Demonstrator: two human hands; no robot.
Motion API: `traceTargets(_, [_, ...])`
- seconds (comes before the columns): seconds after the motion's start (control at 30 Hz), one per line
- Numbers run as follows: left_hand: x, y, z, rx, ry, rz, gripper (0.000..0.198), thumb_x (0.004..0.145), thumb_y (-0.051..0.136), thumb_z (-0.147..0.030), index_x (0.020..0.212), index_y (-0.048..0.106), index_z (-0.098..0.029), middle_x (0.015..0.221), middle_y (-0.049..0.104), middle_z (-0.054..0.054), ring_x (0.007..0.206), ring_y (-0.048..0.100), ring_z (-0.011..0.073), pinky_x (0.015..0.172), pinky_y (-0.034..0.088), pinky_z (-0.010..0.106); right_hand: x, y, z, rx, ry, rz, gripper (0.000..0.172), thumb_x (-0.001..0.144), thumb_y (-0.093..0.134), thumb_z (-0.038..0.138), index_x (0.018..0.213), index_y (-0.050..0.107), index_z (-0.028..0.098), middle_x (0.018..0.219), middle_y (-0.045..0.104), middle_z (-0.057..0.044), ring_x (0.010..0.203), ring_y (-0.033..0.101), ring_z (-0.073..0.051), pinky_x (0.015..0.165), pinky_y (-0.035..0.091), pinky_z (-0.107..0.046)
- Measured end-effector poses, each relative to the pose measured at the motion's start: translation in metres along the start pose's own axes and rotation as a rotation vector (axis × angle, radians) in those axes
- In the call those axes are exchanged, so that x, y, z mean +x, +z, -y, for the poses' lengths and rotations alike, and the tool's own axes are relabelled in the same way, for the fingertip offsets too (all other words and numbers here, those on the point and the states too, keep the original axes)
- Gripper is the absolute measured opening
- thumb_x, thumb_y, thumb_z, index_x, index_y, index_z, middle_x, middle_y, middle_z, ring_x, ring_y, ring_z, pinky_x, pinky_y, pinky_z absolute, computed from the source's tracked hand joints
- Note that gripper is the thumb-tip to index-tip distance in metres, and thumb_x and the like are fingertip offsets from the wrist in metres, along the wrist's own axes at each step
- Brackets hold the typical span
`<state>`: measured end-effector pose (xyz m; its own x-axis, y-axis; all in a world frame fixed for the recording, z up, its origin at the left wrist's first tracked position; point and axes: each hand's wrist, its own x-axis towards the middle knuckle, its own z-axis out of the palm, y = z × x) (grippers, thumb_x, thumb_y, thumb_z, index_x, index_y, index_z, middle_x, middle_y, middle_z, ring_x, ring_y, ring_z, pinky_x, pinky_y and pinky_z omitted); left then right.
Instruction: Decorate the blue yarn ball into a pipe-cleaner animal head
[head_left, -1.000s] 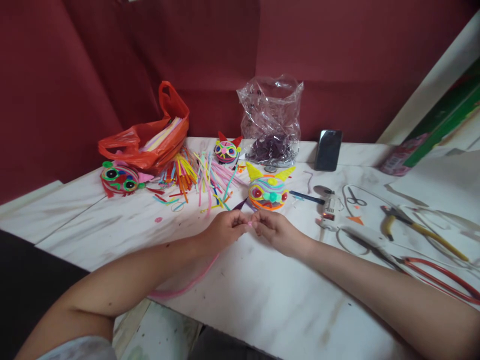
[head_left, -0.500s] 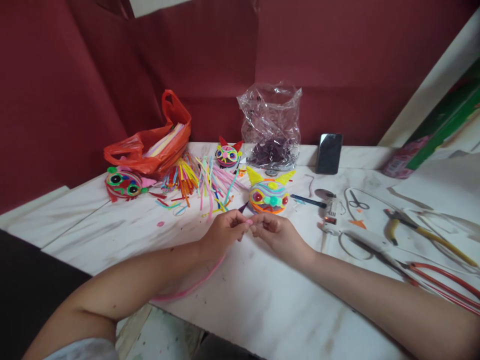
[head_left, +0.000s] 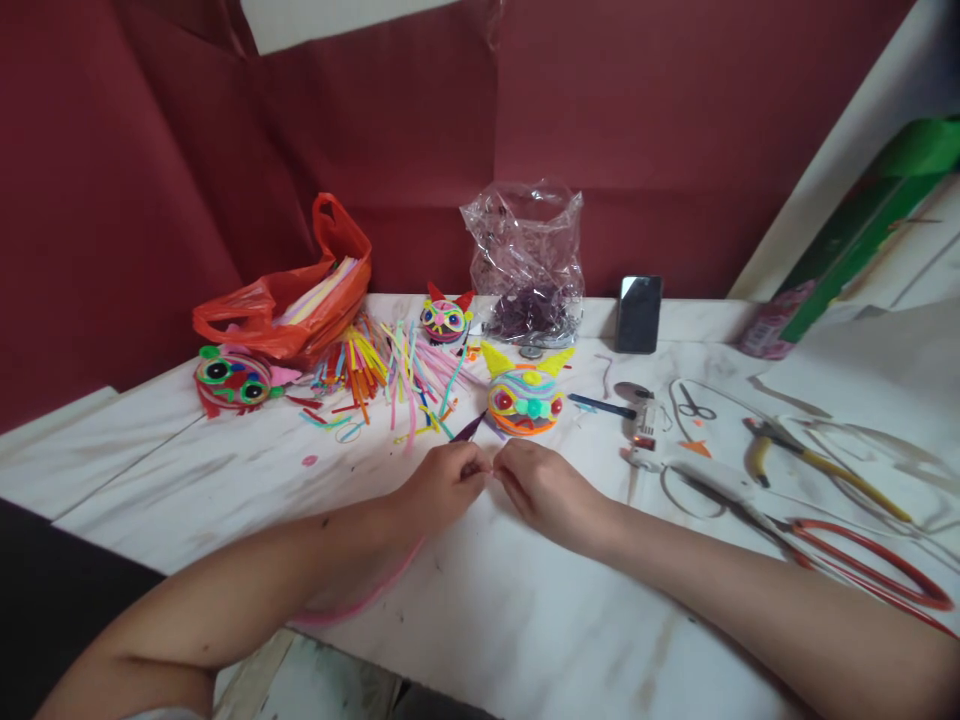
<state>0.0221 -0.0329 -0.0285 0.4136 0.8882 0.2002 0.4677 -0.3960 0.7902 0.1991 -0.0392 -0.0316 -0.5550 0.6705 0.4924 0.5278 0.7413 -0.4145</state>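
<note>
My left hand (head_left: 448,482) is closed, with a pink pipe cleaner (head_left: 375,592) trailing from it under my forearm to the table's front edge. A dark pointed piece (head_left: 469,428) sticks out beyond its fingers; its kind is unclear. Fingertip to fingertip with it, my right hand (head_left: 546,490) is closed in a pinch on the pipe cleaner's end, which the fingers mostly hide. Just beyond the hands stands a round animal head (head_left: 527,395) of coiled pipe cleaners, with yellow ears and red eyes.
Two similar heads stand farther back, one red-eared (head_left: 445,316), one green-eared (head_left: 234,382). Cut pipe cleaners (head_left: 420,375) lie by a red bag (head_left: 262,315). A clear bag (head_left: 529,260) and phone (head_left: 638,314) are behind. Right: glue gun (head_left: 697,478), pliers (head_left: 840,472), small scissors (head_left: 696,403).
The view has shifted slightly. Both hands have come a little nearer to me, and my right hand has turned so its back shows more. The dark piece has moved along with my left hand.
</note>
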Motion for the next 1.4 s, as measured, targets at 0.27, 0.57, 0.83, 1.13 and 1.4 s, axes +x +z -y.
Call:
traceTargets(0.27, [0.0, 0.001, -0.005, -0.198, -0.006, -0.129, 0.013, 0.076, 0.052, -0.028, 0.069, 0.05, -0.017, 0.057, 0.045, -0.006, 0.052, 0.04, 0.0079, 0.05, 0.031, 0.02, 0.005, 0.015, -0.003, 0.725, 0.423, -0.136, 0.03, 0.079, 0.059, 0.048, 0.077, 0.059, 0.018, 0.062, 0.053, 0.002, 0.055, 0.046, -0.011, 0.051, 0.037, -0.024])
traceTargets(0.57, [-0.002, 0.007, -0.001, -0.195, -0.032, -0.13, 0.014, 0.076, 0.052, -0.028, 0.068, 0.049, -0.017, 0.056, 0.046, -0.006, 0.052, 0.042, 0.0083, 0.051, 0.033, 0.021, 0.0, 0.016, 0.001, 0.57, 0.36, -0.205, 0.022, 0.083, 0.054, 0.038, 0.076, 0.059, 0.018, 0.066, 0.055, -0.001, 0.061, 0.049, -0.013, 0.057, 0.04, -0.025])
traceTargets(0.83, [0.003, -0.001, 0.01, 0.031, -0.033, 0.094, 0.012, 0.071, 0.053, -0.021, 0.06, 0.051, -0.016, 0.057, 0.047, -0.004, 0.055, 0.041, 0.0091, 0.052, 0.029, 0.022, 0.001, 0.007, -0.003, 0.227, 0.015, 0.013, 0.015, 0.079, 0.045, 0.009, 0.069, 0.051, 0.018, 0.068, 0.055, -0.002, 0.062, 0.049, -0.013, 0.058, 0.04, -0.024])
traceTargets(1.13, [0.002, 0.003, -0.005, -0.282, -0.102, -0.158, 0.019, 0.071, 0.059, -0.034, 0.066, 0.055, -0.016, 0.054, 0.045, -0.006, 0.052, 0.04, 0.0082, 0.052, 0.032, 0.021, 0.005, 0.019, 0.0, 0.633, 0.364, -0.251, 0.014, 0.08, 0.058, 0.033, 0.079, 0.06, 0.019, 0.068, 0.06, 0.0, 0.062, 0.054, -0.013, 0.058, 0.044, -0.025])
traceTargets(1.4, [0.007, 0.002, 0.003, -0.207, -0.149, 0.01, 0.019, 0.073, 0.057, -0.035, 0.068, 0.055, -0.017, 0.054, 0.049, -0.005, 0.05, 0.044, 0.0093, 0.05, 0.034, 0.022, 0.002, 0.013, 0.001, 0.375, 0.261, -0.201, 0.014, 0.085, 0.048, 0.021, 0.072, 0.052, 0.02, 0.065, 0.053, 0.0, 0.06, 0.048, -0.013, 0.056, 0.039, -0.024])
